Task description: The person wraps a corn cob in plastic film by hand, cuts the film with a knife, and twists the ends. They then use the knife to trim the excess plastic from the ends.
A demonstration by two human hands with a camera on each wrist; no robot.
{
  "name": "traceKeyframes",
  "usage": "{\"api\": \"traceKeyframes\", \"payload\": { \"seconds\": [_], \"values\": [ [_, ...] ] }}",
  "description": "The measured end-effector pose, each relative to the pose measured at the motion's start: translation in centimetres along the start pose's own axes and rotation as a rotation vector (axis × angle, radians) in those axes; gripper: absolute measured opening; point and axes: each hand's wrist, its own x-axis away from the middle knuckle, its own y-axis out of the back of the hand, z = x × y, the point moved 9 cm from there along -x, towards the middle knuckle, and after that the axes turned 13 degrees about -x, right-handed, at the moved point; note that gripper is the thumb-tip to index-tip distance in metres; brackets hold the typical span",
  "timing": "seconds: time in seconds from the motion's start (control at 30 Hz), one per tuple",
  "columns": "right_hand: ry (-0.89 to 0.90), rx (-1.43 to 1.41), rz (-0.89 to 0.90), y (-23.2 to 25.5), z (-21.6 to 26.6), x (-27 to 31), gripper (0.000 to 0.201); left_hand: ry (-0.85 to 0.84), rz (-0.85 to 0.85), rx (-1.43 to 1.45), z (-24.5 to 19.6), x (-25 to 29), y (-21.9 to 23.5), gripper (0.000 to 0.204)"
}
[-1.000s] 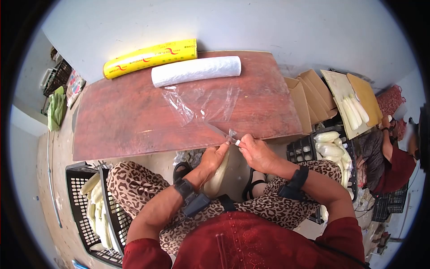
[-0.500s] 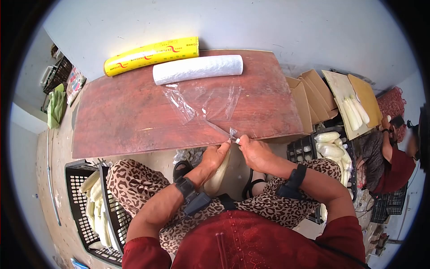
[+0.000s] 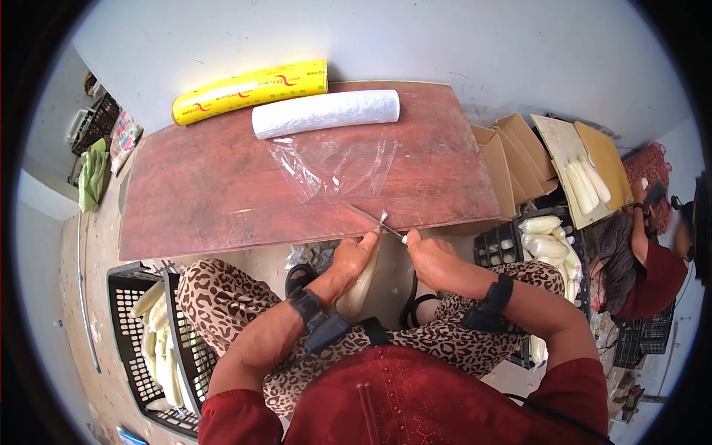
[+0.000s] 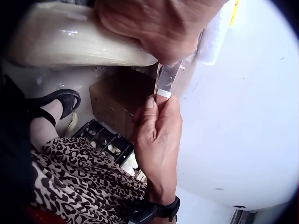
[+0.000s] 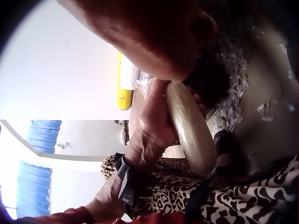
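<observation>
In the head view my left hand (image 3: 352,261) grips the upper end of a long, pale vegetable (image 3: 361,291) that hangs down between my knees. Clear plastic film makes it glossy in the left wrist view, and a twisted film tuft (image 3: 383,216) sticks up past my left fingers. My right hand (image 3: 436,259) holds a knife by its handle; the blade (image 3: 368,216) points left and crosses beside the tuft. A white collar (image 4: 164,93) shows between blade and handle in the left wrist view. Thin film (image 3: 337,167) trails over the table from a white roll (image 3: 326,113).
A reddish wooden table (image 3: 208,200) stands before me. A yellow printed roll (image 3: 252,90) lies along its back. Black crates of pale vegetables flank me, one at left (image 3: 133,334) and one at right (image 3: 495,247). Cardboard boxes (image 3: 512,159) and another person (image 3: 653,274) are at right.
My right hand has drawn the knife a little to the right and toward my body, away from my left fingers. My left hand keeps its hold on the vegetable, almost unmoved.
</observation>
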Motion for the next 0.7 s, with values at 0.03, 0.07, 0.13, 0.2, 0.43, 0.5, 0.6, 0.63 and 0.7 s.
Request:
{"api": "traceKeyframes", "payload": {
  "seconds": [0.03,0.07,0.13,0.2,0.43,0.5,0.6,0.63,0.7],
  "values": [
    [-0.008,-0.003,0.004,0.1,-0.3,0.4,0.016,0.014,0.005,-0.019,0.0,0.1,0.1,0.047],
    [-0.017,-0.005,0.008,0.2,-0.6,0.8,0.014,0.028,0.011,-0.038,-0.2,0.2,0.2,0.047],
    [-0.014,-0.011,0.026,0.5,-1.1,1.6,0.018,-0.001,0.027,-0.001,-0.8,0.6,0.2,0.047],
    [-0.010,-0.007,0.031,0.7,-1.8,2.3,0.021,-0.021,0.035,0.016,-0.9,0.6,0.2,0.046],
    [-0.067,0.008,0.020,0.7,-2.4,2.6,0.019,0.038,0.115,0.020,-1.5,1.5,0.4,0.059],
    [-0.067,-0.001,0.020,0.6,-2.3,2.6,0.018,0.017,0.108,0.042,-1.7,1.5,0.3,0.052],
    [-0.048,-0.010,0.029,0.7,-1.5,2.3,0.016,-0.022,0.103,0.082,-2.1,1.5,0.1,0.045],
    [-0.038,-0.008,0.030,0.8,-1.2,2.2,0.016,-0.007,0.110,0.087,-2.0,1.6,0.1,0.049],
    [-0.027,-0.002,0.035,0.7,-0.7,1.9,0.016,0.022,0.120,0.097,-2.1,1.8,0.2,0.053]
  ]
}}
